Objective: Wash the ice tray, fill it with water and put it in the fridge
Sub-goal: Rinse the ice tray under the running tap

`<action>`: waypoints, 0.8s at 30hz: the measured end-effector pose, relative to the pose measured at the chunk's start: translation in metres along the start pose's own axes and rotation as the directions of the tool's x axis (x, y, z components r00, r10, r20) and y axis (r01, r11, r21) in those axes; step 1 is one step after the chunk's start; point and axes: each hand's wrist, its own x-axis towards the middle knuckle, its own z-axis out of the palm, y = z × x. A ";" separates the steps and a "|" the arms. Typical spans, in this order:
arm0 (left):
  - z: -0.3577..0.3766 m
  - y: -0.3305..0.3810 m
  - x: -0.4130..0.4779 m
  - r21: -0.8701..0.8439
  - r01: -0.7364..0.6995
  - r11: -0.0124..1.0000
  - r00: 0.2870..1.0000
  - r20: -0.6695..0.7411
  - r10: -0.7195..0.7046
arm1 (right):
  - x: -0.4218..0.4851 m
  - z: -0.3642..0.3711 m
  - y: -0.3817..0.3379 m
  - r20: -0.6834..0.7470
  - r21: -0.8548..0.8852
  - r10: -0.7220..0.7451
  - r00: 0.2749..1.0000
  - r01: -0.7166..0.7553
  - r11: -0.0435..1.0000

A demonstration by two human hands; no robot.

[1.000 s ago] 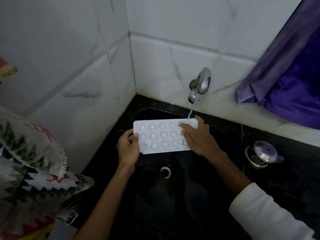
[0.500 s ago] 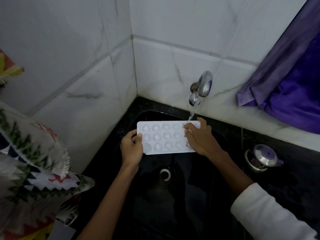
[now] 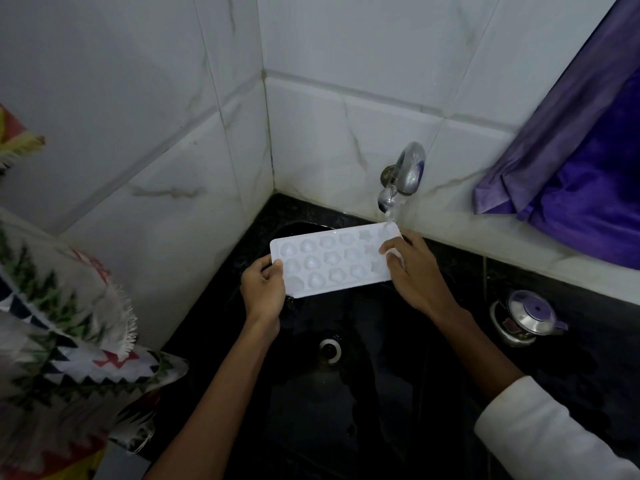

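Observation:
A white ice tray (image 3: 329,259) with shaped moulds hangs over the black sink (image 3: 346,393), its right end raised under the tap. My left hand (image 3: 263,289) grips the tray's left end. My right hand (image 3: 414,271) holds the right end, thumb on top. Water runs from the steel wall tap (image 3: 403,178) onto the tray's far right corner.
A steel pot with a purple-knobbed lid (image 3: 526,315) stands on the black counter to the right. A purple cloth (image 3: 581,150) hangs at upper right. Patterned fabric (image 3: 59,323) fills the left edge. White tiled walls close the corner behind the sink; the drain (image 3: 330,349) lies below the tray.
Both hands have lifted the tray slightly and tilted it, right end now higher and closer to the spout. The water keeps running.

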 end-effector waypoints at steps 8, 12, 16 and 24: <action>0.010 0.003 -0.003 -0.012 -0.012 1.000 1.000 0.014 0.012 | -0.009 -0.001 -0.003 0.115 -0.154 0.063 0.991 -0.045 0.987; 0.010 0.004 0.000 0.000 -0.011 1.000 1.000 0.000 0.011 | -0.005 0.000 -0.005 0.115 -0.133 0.078 0.990 -0.062 0.989; 0.009 0.003 0.000 0.003 -0.011 1.000 1.000 0.005 0.011 | -0.002 0.000 -0.006 0.131 -0.092 0.085 0.988 -0.073 0.993; 0.008 0.006 0.001 -0.025 -0.023 0.999 1.000 0.012 0.023 | 0.003 0.002 -0.007 0.142 -0.105 0.062 0.988 -0.048 0.993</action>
